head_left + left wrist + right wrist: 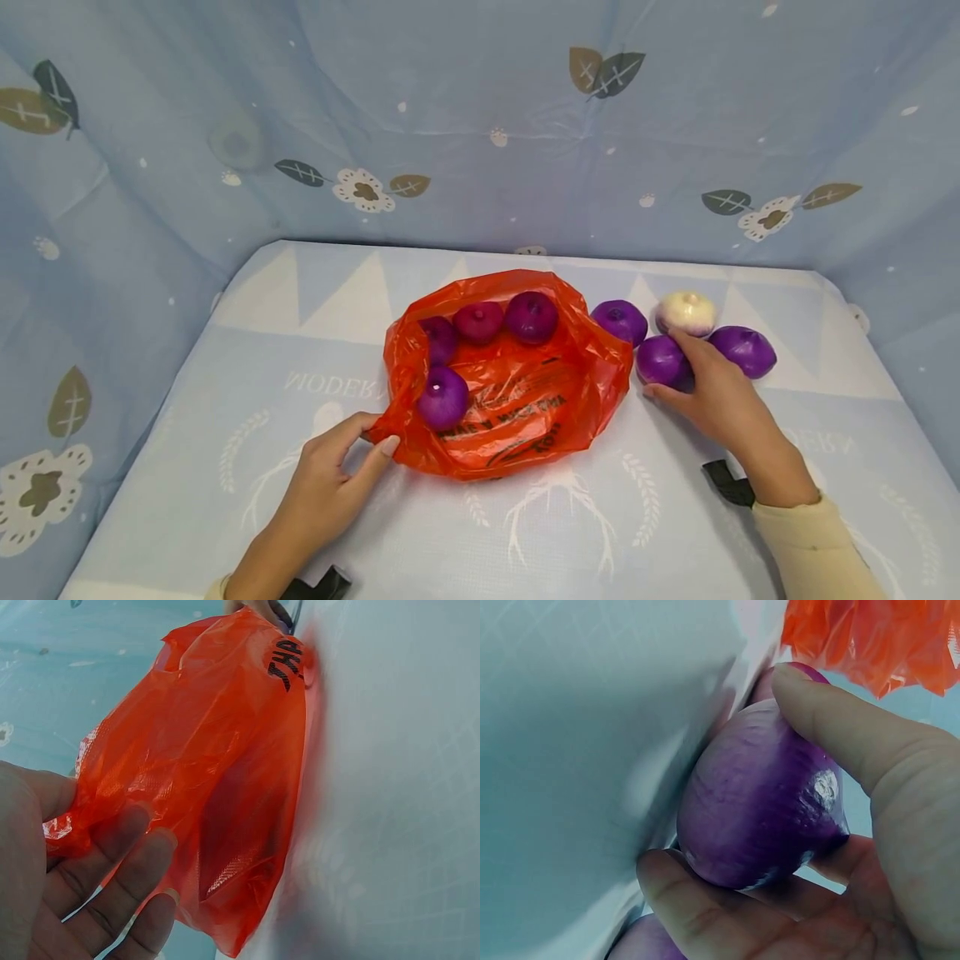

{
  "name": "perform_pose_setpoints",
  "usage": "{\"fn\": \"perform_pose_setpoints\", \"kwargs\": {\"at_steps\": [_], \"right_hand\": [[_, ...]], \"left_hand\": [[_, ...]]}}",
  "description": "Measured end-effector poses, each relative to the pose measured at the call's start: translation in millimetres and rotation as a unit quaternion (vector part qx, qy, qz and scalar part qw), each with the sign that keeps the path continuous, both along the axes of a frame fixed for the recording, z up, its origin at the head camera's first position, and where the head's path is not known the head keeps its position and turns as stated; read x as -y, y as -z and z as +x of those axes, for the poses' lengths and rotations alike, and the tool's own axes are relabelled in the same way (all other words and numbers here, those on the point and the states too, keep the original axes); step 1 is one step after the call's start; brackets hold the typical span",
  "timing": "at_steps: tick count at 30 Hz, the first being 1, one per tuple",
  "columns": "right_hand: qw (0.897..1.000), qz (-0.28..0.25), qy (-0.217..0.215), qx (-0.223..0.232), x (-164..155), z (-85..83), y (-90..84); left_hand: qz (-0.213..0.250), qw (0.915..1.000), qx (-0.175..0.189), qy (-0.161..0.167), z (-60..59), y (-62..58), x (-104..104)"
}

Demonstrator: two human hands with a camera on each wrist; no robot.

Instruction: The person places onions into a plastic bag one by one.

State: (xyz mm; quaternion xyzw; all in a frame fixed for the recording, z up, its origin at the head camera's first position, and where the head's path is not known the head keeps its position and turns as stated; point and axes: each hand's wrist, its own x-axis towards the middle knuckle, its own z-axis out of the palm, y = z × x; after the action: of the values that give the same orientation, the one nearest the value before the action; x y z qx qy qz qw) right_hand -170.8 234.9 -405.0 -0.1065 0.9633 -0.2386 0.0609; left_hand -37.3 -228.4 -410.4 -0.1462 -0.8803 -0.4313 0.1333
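Note:
A red plastic bag (525,458) lies on the table with its mouth spread, and several purple onions (532,317) sit inside. My left hand (326,483) pinches the bag's rim at its near left corner between thumb and fingers; the left wrist view shows the bag's side (217,750) close up. To the right of the bag, my right hand (723,404) grips a purple onion (757,799), thumb on one side and fingers on the other. Around that hand lie a purple onion (618,322) by the bag, a pale onion (686,313) behind, and another purple onion (742,351) at the right.
The table (570,533) has a pale blue and white printed cover with rounded far corners. Blue patterned cloth (480,108) hangs behind and at both sides. Black camera mounts (729,483) show beside the wrists.

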Motion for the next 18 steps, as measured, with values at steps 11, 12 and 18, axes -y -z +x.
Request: {"fn": "perform_pose_setpoints", "kwargs": {"at_steps": [11, 12, 18], "right_hand": [[0.999, -0.004, -0.035, 0.016, -5.4, 1.6, -1.4], [0.999, -0.005, -0.036, 0.018, -5.1, 1.7, -1.9], [0.999, -0.006, -0.033, 0.016, -3.7, 1.9, -3.3]], "left_hand": [[-0.001, 1.0000, -0.005, 0.002, 0.4, -0.1, 0.8], [-0.001, 1.0000, -0.005, 0.002, 0.3, -0.2, 0.9], [-0.001, 0.9999, -0.010, 0.002, 0.6, 0.0, 1.2]]}}
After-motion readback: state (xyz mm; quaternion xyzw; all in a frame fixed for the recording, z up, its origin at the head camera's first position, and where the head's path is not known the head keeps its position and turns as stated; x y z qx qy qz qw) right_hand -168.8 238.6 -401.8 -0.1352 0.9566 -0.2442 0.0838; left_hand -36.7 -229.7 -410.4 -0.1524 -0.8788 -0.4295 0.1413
